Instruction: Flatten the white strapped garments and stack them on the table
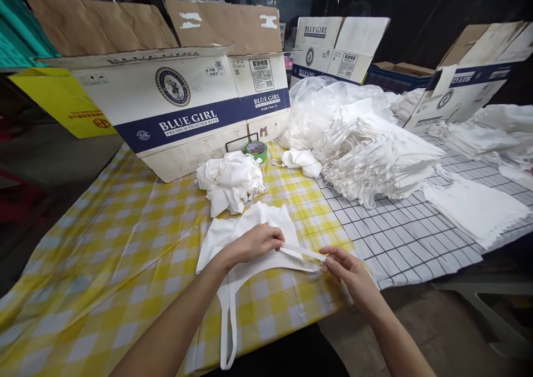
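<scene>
A white cloth bag (250, 227) lies flat on the yellow checked tablecloth (125, 244) in front of me. My left hand (254, 242) rests on it, fingers closed on one end of a white strap (302, 251). My right hand (347, 269) pinches the strap's other end, so the strap is stretched between both hands. Another strap loop (229, 332) of the bag hangs over the near table edge.
A crumpled white cloth pile (231, 182) and a green tape roll (256, 149) sit behind the bag. A big stack of white bags (375, 155) covers the grey checked cloth (400, 238) at right. Open Blue Girl cartons (183, 110) stand along the back.
</scene>
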Demonstrator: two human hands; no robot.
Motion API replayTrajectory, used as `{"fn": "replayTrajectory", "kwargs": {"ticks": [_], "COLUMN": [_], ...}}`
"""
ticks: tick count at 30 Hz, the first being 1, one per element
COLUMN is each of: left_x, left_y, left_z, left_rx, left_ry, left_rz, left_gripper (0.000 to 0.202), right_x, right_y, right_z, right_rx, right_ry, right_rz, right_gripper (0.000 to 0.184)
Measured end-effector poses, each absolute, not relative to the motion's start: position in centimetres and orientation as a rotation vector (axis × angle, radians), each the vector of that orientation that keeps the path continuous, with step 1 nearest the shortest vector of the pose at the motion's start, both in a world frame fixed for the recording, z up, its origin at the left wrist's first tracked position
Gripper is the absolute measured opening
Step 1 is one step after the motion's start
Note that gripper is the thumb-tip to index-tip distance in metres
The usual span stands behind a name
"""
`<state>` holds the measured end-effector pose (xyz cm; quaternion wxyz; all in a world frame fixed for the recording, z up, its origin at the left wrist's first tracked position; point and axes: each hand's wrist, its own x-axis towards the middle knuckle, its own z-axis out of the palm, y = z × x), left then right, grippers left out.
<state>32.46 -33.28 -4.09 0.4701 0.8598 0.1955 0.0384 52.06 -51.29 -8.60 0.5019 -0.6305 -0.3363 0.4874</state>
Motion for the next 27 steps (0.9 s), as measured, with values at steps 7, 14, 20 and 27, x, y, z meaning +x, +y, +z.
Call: {"fn": "replayTrajectory", "kwargs": {"ticks": [7, 14, 20, 27], "left_x": [31.8, 29.9, 29.5, 28.5], "left_y": [-33.8, -34.5, -35.4, -35.4], "left_z": [-2.9, -2.7, -2.0, -1.8], "left_rx": [2.018, 1.987, 2.01, 2.007], "left_ry": [0.651, 0.769, 0.758, 0.757], "left_rz": [0.065, 0.104, 0.11, 0.153], "left_gripper": [0.021, 0.025, 0.025, 0.025], "right_x": [51.7, 50.1, 47.0, 45.5], "right_y": [-51.0, -49.5, -46.9, -45.0], "right_z": [-8.5, -7.6, -6.0, -6.9], "right_rx": [-1.491, -1.502, -1.393, -1.418], "right_ry": [-0.823, -1.032, -1.243, -1.284], "right_rz": [1.222, 1.147, 1.053, 1.162], "right_gripper": [0.029, 0.03, 0.033, 0.026]}}
